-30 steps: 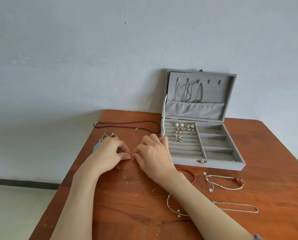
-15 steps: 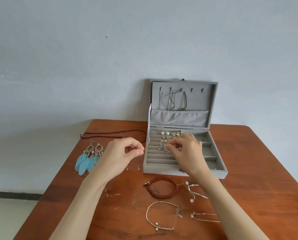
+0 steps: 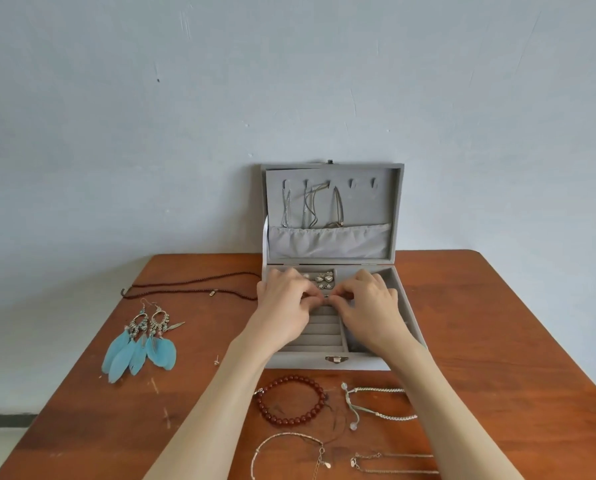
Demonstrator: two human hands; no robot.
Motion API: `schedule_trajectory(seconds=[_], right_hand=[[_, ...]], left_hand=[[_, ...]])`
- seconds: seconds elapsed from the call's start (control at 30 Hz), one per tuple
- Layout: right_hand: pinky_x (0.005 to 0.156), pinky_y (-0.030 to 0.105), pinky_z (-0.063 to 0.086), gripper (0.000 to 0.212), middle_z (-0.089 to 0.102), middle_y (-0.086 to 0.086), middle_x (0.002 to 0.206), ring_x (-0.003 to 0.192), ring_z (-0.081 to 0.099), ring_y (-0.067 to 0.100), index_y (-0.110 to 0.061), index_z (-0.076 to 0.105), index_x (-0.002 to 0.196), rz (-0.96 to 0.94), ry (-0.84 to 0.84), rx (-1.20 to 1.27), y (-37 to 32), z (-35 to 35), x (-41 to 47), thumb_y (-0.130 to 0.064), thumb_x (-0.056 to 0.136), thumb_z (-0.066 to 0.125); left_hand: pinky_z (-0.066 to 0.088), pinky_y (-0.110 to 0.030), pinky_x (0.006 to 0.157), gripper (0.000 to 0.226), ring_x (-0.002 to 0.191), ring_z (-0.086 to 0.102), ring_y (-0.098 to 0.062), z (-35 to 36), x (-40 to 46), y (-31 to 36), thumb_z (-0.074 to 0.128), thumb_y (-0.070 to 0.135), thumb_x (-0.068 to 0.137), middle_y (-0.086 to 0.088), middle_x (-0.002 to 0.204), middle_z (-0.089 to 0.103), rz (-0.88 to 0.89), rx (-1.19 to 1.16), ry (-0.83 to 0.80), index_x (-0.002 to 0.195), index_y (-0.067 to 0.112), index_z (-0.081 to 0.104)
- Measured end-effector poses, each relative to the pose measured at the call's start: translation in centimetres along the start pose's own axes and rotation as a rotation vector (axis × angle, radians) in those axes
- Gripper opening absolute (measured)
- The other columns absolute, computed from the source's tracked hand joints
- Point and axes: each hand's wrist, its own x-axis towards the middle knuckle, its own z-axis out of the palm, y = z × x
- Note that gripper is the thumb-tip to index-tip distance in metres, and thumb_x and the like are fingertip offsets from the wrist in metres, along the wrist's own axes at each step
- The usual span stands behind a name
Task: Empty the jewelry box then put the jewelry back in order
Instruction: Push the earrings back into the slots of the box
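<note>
2 hands' fingers (image 3: 310, 295) pinch a small earring (image 3: 326, 296) above the jewelry box (image 3: 327, 362).

Two bare forearms are showing from the bottom edge, without sleeves. The slim left hand (image 3: 287, 303) and the slim right hand (image 3: 368, 308) are wearing no rings, watch or bracelet; the fingernails are looking short.

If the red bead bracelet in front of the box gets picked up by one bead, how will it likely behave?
The red bead bracelet would probably sag out of its round shape, since it looks like separate beads on a cord. Its round, glossy beads may slip under the fingers or roll slightly if pushed. The loose thread ends beside it could snag.
</note>
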Motion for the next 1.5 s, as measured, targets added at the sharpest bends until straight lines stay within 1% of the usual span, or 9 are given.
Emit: schedule_trajectory(seconds=[0.1, 0.3, 0.4, 0.63, 0.87, 1.03, 1.2, 1.3, 1.5], right_hand=[[0.088, 0.036, 0.028, 0.020, 0.051, 0.001, 0.107, 0.109, 0.041, 0.022, -0.019, 0.066, 0.100, -0.008, -0.017, -0.016, 0.0, 0.1, 0.0, -0.030, 0.092, 0.051], [0.088, 0.035, 0.028, 0.020, 0.052, 0.002, 0.108, 0.110, 0.042, 0.022, -0.019, 0.066, 0.100, 0.019, -0.011, -0.018, -0.3, 0.0, -0.1, -0.028, 0.092, 0.050], [0.089, 0.036, 0.029, 0.020, 0.052, 0.002, 0.108, 0.110, 0.042, 0.022, -0.020, 0.066, 0.100, 0.030, -0.012, -0.023, -0.4, -0.1, -0.2, -0.028, 0.092, 0.050], [0.090, 0.037, 0.029, 0.020, 0.052, 0.000, 0.108, 0.110, 0.042, 0.021, -0.022, 0.066, 0.100, 0.036, -0.010, -0.063, -0.7, 0.0, -0.4, -0.031, 0.091, 0.052], [0.087, 0.034, 0.029, 0.015, 0.050, -0.002, 0.103, 0.108, 0.042, 0.020, -0.022, 0.067, 0.094, 0.050, 0.032, -0.045, -0.8, 0.0, -0.4, -0.032, 0.088, 0.057], [0.088, 0.034, 0.030, 0.015, 0.051, -0.001, 0.104, 0.109, 0.043, 0.020, -0.021, 0.066, 0.094, 0.047, 0.024, -0.047, -0.8, 0.0, -0.4, -0.030, 0.088, 0.057], [0.084, 0.033, 0.031, 0.019, 0.052, -0.001, 0.100, 0.104, 0.045, 0.021, -0.021, 0.069, 0.094, 0.054, 0.047, -0.003, -0.8, -0.3, -0.8, -0.022, 0.089, 0.051], [0.084, 0.033, 0.032, 0.024, 0.050, -0.004, 0.097, 0.102, 0.044, 0.019, -0.024, 0.070, 0.094, 0.037, 0.067, 0.013, -0.8, -0.5, -1.3, -0.017, 0.087, 0.047], [0.087, 0.032, 0.031, 0.030, 0.038, -0.008, 0.090, 0.100, 0.041, 0.017, -0.030, 0.070, 0.101, -0.019, 0.037, -0.074, -0.6, -1.0, -2.0, -0.019, 0.088, 0.045]], left_hand=[[0.008, -0.025, 0.069, 0.016, 0.103, 0.025, -0.009, 1.2, 0.1, -0.5, 0.054, 0.035, 0.090, 0.012, 0.106, 0.049, 0.014, 0.076, 0.039, 0.092, 0.031, 0.069], [0.007, -0.027, 0.066, 0.016, 0.098, 0.022, -0.006, 1.8, 0.1, -0.9, 0.053, 0.037, 0.090, 0.018, 0.098, 0.044, 0.030, 0.094, 0.088, 0.092, 0.035, 0.069], [0.007, -0.028, 0.065, 0.017, 0.097, 0.023, -0.006, 1.6, 0.0, -0.7, 0.052, 0.038, 0.091, 0.020, 0.095, 0.041, 0.005, 0.070, 0.072, 0.093, 0.035, 0.069], [0.007, -0.030, 0.064, 0.015, 0.106, 0.033, -0.013, 0.8, -0.4, 0.0, 0.053, 0.038, 0.090, 0.016, 0.098, 0.051, -0.024, 0.101, 0.096, 0.093, 0.036, 0.068], [0.008, -0.030, 0.065, 0.012, 0.107, 0.034, -0.015, 0.5, -0.5, 0.3, 0.058, 0.040, 0.086, 0.014, 0.097, 0.054, -0.032, 0.096, 0.099, 0.090, 0.034, 0.067], [0.008, -0.030, 0.065, 0.015, 0.105, 0.033, -0.014, 0.4, -0.5, 0.2, 0.058, 0.045, 0.084, 0.018, 0.089, 0.046, -0.032, 0.102, 0.105, 0.089, 0.034, 0.067], [0.007, -0.027, 0.066, 0.013, 0.109, 0.032, -0.014, -0.1, -0.6, 0.0, 0.057, 0.036, 0.088, 0.018, 0.093, 0.045, -0.014, 0.077, 0.079, 0.093, 0.035, 0.069], [0.007, -0.027, 0.068, 0.014, 0.109, 0.030, -0.013, -0.5, -0.8, -0.3, 0.057, 0.034, 0.089, 0.016, 0.101, 0.050, 0.012, 0.087, 0.081, 0.096, 0.036, 0.068], [0.009, -0.028, 0.075, 0.017, 0.109, 0.030, -0.014, -0.4, -1.2, -0.3, 0.055, 0.035, 0.090, 0.013, 0.107, 0.054, 0.066, 0.169, 0.059, 0.099, 0.034, 0.069]])
